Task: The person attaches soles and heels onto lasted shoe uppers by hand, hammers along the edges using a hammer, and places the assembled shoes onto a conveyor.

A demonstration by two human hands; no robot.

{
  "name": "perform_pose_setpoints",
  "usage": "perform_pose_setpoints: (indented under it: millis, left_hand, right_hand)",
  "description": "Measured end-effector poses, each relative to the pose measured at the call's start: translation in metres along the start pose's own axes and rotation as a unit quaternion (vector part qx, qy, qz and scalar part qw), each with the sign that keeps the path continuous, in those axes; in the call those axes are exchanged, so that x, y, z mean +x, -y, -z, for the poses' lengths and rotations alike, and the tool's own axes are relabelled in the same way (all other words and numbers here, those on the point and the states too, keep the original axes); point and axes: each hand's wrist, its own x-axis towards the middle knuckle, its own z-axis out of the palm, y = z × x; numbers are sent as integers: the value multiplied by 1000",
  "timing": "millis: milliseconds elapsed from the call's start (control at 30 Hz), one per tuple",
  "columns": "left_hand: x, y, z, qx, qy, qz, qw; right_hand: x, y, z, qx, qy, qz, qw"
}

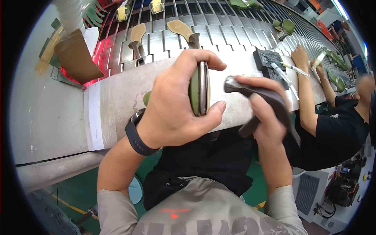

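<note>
Green shoe (194, 94), up over the edge of the pale table (117, 92), in front of the chest, inside the left hand (170, 102). Tipped on its side, with a thin, shiny dark line and a tan layer along one edge. Left fingers bent over the top end, thumb down by the low end, tips well apart: a half-closed grip, with the shoe against the palm. Small green bit (147, 98) poking out behind the hand; can't tell if part of the same shoe.

Just to the right, not touching the shoe, dark tool (280, 111) with a round, shiny metal end. Right hand (270, 127) curled snug around the tool, fingers on top and thumb along the side. Blurry there, so can't tell what kind of tool.

Black watch (139, 137) on the left wrist. White strip (94, 117) across the table's left part. Past the table, rows of metal slats (235, 33), with two tan soles with heels (138, 33) on top. Bent brown sheet (74, 58) at the left, near a red glow. Off to the right, dark blocks (263, 58) with thin sticks (279, 70) by them. Next to those, bare arms (307, 90) of another person in a black shirt (340, 133).
</note>
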Motion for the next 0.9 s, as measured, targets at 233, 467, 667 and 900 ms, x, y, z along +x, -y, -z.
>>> perform_pose_setpoints:
  millis: [233, 467, 667, 900]
  left_hand:
    - [-4, -5, -24, 55, -80, 4, 995]
    - [-14, -4, -22, 56, -64, -51, 995]
    - [-31, -7, -39, 42, -101, -116, 987]
    - [-124, 23, -51, 221, -214, -133, 942]
  right_hand:
    - [-1, 48, -2, -77, 197, 137, 968]
    - [14, 69, -8, -101, 175, 66, 977]
    - [35, 104, -2, -122, 219, -101, 963]
    - [-60, 28, -17, 40, 232, -117, 965]
